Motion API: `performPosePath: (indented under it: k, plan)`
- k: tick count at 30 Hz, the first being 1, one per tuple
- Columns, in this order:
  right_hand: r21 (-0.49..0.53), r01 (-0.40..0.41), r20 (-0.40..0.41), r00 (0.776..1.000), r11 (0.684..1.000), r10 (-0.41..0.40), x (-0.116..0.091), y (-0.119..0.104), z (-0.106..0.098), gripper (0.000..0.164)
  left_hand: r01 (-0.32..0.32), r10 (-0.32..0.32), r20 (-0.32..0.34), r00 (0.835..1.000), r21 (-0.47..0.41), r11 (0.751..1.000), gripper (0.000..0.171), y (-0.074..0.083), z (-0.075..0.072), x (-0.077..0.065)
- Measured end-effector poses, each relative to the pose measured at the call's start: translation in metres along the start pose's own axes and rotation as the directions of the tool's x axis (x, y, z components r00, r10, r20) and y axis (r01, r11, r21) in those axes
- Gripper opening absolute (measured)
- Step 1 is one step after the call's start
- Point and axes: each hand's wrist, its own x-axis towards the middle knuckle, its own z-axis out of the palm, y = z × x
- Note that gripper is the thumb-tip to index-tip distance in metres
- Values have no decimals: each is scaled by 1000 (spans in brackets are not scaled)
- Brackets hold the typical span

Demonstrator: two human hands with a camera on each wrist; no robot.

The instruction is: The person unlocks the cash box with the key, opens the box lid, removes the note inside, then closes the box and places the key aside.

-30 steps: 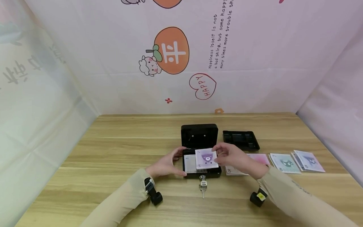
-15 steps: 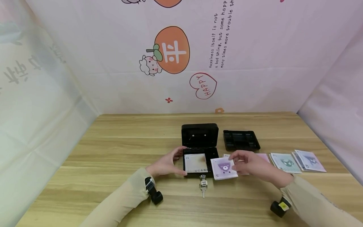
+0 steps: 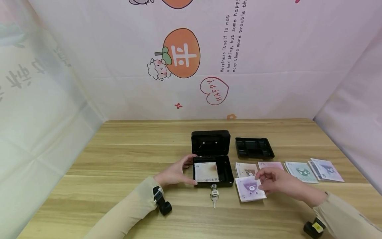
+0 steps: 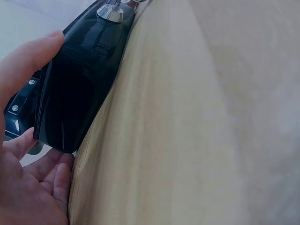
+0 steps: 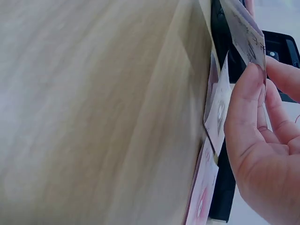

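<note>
A small black cash box [image 3: 228,169] stands with its lid raised, pale notes [image 3: 206,171] lying in its left part. My left hand [image 3: 176,171] grips the box's left end; in the left wrist view the thumb presses one side of the box [image 4: 82,79] and fingers lie at the opposite corner. Between thumb and fingers, my right hand [image 3: 277,182] pinches a purple play banknote stack [image 3: 249,189] marked 5, to the right of the box. The right wrist view shows the held notes [image 5: 243,35] edge-on, over the other notes.
A black compartment tray [image 3: 253,152] lies behind the notes. Brown notes [image 3: 246,169], pink notes [image 3: 273,165], green notes [image 3: 301,172] and blue notes [image 3: 328,170] form a row to the right. Keys [image 3: 214,196] hang from the lock at the box's front.
My right hand has carried the purple notes out from over the box, to the right and toward me, uncovering the pale notes inside and the brown notes. The left hand has stayed put.
</note>
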Motion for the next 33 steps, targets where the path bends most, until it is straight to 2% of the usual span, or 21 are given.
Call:
performPosePath:
  k: [6, 11, 20, 25, 33]
  plan:
    - [-23, 7, 14, 1000, 1000, -7, -3, 7, 0, 28, -2, 2, -3, 1000, -4, 1000, 93, 0, 0, 0]
    - [-48, -44, 15, 999, 998, 45, -6, 8, 3, 29, -5, 5, 1, 1000, -12, 1000, 93, 0, 0, 1]
    - [-154, -70, -37, 997, 986, 65, -8, 12, 6, 27, 2, -2, -5, 1000, -6, 1000, 94, 3, 1, -1]
    - [-263, -55, -51, 998, 963, 43, -8, 10, 9, 26, 1, -1, 1, 1000, -6, 1000, 93, 2, 1, -2]
    - [-424, -3, -72, 997, 906, -30, -9, 9, 13, 25, -10, 10, -2, 1000, 4, 1000, 93, 1, 1, -1]
